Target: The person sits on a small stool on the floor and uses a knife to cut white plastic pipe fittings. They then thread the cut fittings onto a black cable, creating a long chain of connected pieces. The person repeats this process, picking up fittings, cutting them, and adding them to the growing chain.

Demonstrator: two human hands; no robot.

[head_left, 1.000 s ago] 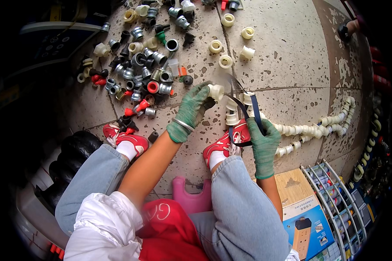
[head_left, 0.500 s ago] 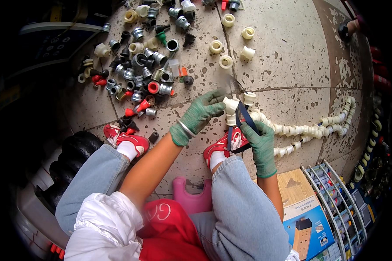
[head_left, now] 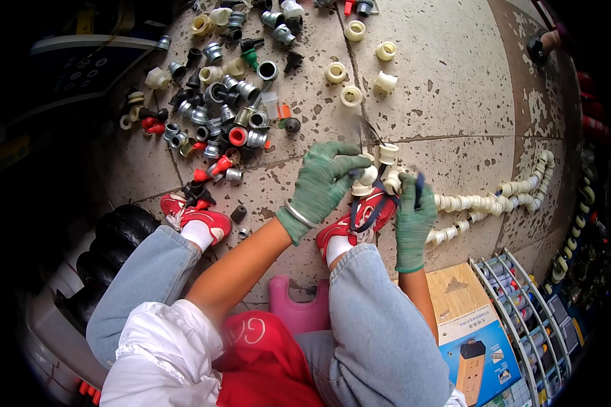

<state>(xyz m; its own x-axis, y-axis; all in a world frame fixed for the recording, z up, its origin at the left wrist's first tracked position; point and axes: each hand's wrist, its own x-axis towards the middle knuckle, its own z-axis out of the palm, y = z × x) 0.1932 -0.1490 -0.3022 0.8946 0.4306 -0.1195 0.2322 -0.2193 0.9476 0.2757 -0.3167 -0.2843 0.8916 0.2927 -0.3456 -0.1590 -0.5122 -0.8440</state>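
My left hand (head_left: 329, 183), in a green knit glove, has its fingertips closed at a cream plastic pipe fitting (head_left: 368, 176). The fingers partly cover it, and motion blurs them a little. To its right, my right hand (head_left: 414, 227), gloved alike, pinches a dark blue strap (head_left: 419, 183). A loop of that strap hangs down over my red shoe (head_left: 326, 237). Between the hands sits another cream fitting (head_left: 392, 182), with one more just beyond it. From there a long string of cream fittings (head_left: 472, 203) runs right across the floor.
Metal, black and red fittings (head_left: 217, 112) lie heaped at the far left. Several loose cream rings (head_left: 351, 96) are scattered ahead. A pink stool (head_left: 295, 298) is under me. At the right stand a wooden board (head_left: 455, 288), a blue box (head_left: 482, 356) and a wire rack (head_left: 523, 319).
The right hand has lifted slightly, pulling the strap up and right. My left hand has shifted right over the fitting, which has tilted. The strap loop has dropped lower between the hands.
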